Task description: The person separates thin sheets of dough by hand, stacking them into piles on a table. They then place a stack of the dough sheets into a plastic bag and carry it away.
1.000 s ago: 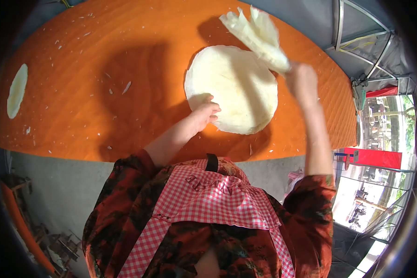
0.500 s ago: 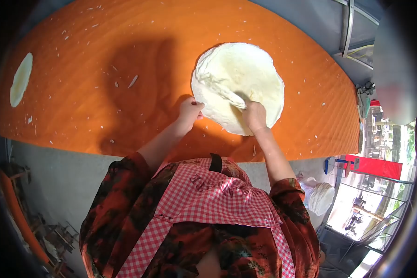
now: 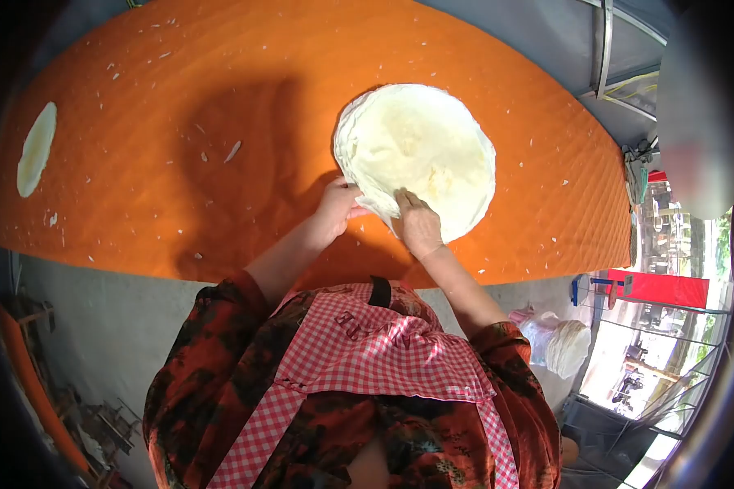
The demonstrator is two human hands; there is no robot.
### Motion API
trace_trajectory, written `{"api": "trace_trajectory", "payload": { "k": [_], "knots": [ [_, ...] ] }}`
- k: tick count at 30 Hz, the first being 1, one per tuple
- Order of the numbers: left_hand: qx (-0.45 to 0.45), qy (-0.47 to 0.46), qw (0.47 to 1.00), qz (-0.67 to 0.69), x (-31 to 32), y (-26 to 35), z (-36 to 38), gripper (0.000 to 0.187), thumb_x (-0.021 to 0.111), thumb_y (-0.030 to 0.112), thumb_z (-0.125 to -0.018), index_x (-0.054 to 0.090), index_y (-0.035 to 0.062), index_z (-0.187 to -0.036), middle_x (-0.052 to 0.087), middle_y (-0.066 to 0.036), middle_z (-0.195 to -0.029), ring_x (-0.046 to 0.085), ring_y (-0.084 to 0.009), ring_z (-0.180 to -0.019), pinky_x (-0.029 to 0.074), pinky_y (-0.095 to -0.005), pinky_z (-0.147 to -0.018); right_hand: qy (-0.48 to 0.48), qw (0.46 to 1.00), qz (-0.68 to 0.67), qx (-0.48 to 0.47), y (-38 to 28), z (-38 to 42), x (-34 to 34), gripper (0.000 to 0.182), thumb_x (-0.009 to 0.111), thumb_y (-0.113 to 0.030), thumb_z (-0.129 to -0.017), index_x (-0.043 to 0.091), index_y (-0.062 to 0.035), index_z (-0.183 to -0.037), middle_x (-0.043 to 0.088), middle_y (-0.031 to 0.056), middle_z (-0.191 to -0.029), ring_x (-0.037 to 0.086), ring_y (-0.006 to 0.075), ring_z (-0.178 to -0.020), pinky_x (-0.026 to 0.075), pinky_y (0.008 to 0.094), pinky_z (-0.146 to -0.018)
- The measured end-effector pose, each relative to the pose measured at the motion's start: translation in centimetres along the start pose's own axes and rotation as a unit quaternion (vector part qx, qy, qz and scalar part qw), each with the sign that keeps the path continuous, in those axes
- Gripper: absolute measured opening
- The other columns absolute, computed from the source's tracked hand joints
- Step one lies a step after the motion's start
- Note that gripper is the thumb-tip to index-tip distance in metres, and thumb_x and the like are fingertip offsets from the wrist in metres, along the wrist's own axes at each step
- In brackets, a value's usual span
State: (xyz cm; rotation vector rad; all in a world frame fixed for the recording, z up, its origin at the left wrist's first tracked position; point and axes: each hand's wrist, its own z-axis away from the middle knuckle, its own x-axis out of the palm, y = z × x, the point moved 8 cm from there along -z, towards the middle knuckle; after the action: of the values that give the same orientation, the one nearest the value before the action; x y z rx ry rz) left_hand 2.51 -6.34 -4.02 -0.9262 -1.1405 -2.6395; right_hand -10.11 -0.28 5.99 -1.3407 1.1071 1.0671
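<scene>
A stack of thin, round, pale flatbreads (image 3: 420, 138) lies on the orange quilted cloth (image 3: 269, 49) in front of me. At the stack's front-left edge, my left hand (image 3: 336, 212) is closed, its thumb and fingers pinching the rim of a flatbread. My right hand (image 3: 420, 226) rests close beside it at the front edge, its fingers bent over a crumpled fold of flatbread between the two hands. Its thumb and fingertips are partly hidden. The rest of the top flatbread lies flat, with a small browned patch.
Another pale flatbread (image 3: 37, 151) lies alone at the cloth's far left. White flakes are scattered over the cloth. Below the table's right side stands a plastic bag (image 3: 546, 338) beside a pale stack (image 3: 568, 349). A metal frame (image 3: 603, 49) rises at the upper right.
My right hand has moved left and toward me, bringing the folded flap to the front edge near my left hand. The flap no longer lies across the middle of the stack.
</scene>
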Motion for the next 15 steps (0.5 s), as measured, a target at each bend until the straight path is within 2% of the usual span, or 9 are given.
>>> {"api": "trace_trajectory", "payload": {
  "k": [2,5,6,9,10,13,14,15],
  "knots": [
    [-0.003,-0.002,1.0,-0.004,-0.1,0.0,0.2,0.027,0.056,0.009,-0.089,0.056,0.0029,-0.115,0.066,-0.012,-0.107,0.066,-0.0239,-0.094,0.056,-0.039,-0.08,-0.015,0.999,-0.026,0.026,0.5,-0.4,-0.1,0.039,0.066,-0.014,-0.075,0.062,-0.0025,-0.112,0.064,0.016,-0.112,0.065,0.0294,-0.097,0.054,0.0381,-0.08],
    [0.002,-0.001,1.0,0.002,0.0,0.3,0.0,0.027,0.054,0.008,-0.09,0.054,0.0032,-0.117,0.065,-0.012,-0.109,0.066,-0.0246,-0.096,0.055,-0.0396,-0.081,0.0,0.999,0.019,0.028,-0.8,-1.3,-3.0,0.035,0.066,-0.015,-0.075,0.064,-0.0041,-0.108,0.066,0.0137,-0.11,0.067,0.0281,-0.09,0.056,0.038,-0.074],
    [0.0,-0.001,1.0,0.001,-0.1,0.0,0.3,0.027,0.053,0.008,-0.09,0.054,0.0034,-0.117,0.065,-0.012,-0.11,0.066,-0.0248,-0.097,0.055,-0.0398,-0.08,-0.019,1.0,-0.009,0.019,-0.5,-1.0,-1.8,0.042,0.067,-0.017,-0.075,0.061,-0.0011,-0.114,0.062,0.0185,-0.116,0.064,0.0313,-0.099,0.054,0.0398,-0.081],
    [-0.01,-0.006,1.0,0.025,0.9,0.6,0.6,0.027,0.051,0.008,-0.092,0.053,0.0018,-0.118,0.063,-0.015,-0.112,0.065,-0.029,-0.098,0.054,-0.0443,-0.084,0.019,1.0,-0.009,0.009,-1.4,0.6,0.1,0.052,0.067,-0.021,-0.077,0.055,0.0027,-0.122,0.057,0.0247,-0.123,0.057,0.036,-0.112,0.05,0.0427,-0.09],
    [-0.011,-0.018,0.999,0.04,1.3,1.0,0.9,0.027,0.052,0.009,-0.092,0.053,0.001,-0.117,0.062,-0.016,-0.113,0.064,-0.0308,-0.1,0.054,-0.0463,-0.086,-0.03,0.999,-0.027,0.033,-1.3,0.9,0.6,0.06,0.069,-0.026,-0.079,0.05,0.005,-0.126,0.049,0.027,-0.132,0.05,0.041,-0.12,0.044,0.0438,-0.099],
    [-0.025,-0.064,0.994,0.086,2.7,1.3,1.7,0.028,0.052,0.013,-0.093,0.051,-0.0017,-0.116,0.06,-0.019,-0.115,0.061,-0.0363,-0.105,0.051,-0.0519,-0.092,0.051,0.998,-0.036,0.032,-1.4,1.1,0.3,0.062,0.071,-0.024,-0.078,0.048,0.0062,-0.127,0.053,0.0272,-0.127,0.054,0.0389,-0.116,0.048,0.0449,-0.092],
    [-0.027,-0.08,0.991,0.108,3.0,1.1,1.4,0.029,0.052,0.015,-0.093,0.05,-0.0029,-0.115,0.059,-0.02,-0.115,0.059,-0.0382,-0.107,0.05,-0.0535,-0.094,0.063,0.993,-0.091,0.049,-0.3,0.7,0.0,0.062,0.074,-0.022,-0.075,0.051,0.0016,-0.127,0.061,0.0259,-0.115,0.061,0.0366,-0.105,0.051,0.0435,-0.087],
    [-0.03,-0.095,0.986,0.13,3.3,1.1,1.2,0.03,0.052,0.017,-0.093,0.05,-0.0041,-0.114,0.058,-0.021,-0.116,0.058,-0.0402,-0.109,0.048,-0.0552,-0.096,0.007,0.99,-0.098,0.099,0.9,-0.5,-0.8,0.059,0.074,-0.021,-0.074,0.053,-0.0015,-0.126,0.063,0.0255,-0.108,0.063,0.0359,-0.099,0.051,0.0431,-0.085]
  ]
}}
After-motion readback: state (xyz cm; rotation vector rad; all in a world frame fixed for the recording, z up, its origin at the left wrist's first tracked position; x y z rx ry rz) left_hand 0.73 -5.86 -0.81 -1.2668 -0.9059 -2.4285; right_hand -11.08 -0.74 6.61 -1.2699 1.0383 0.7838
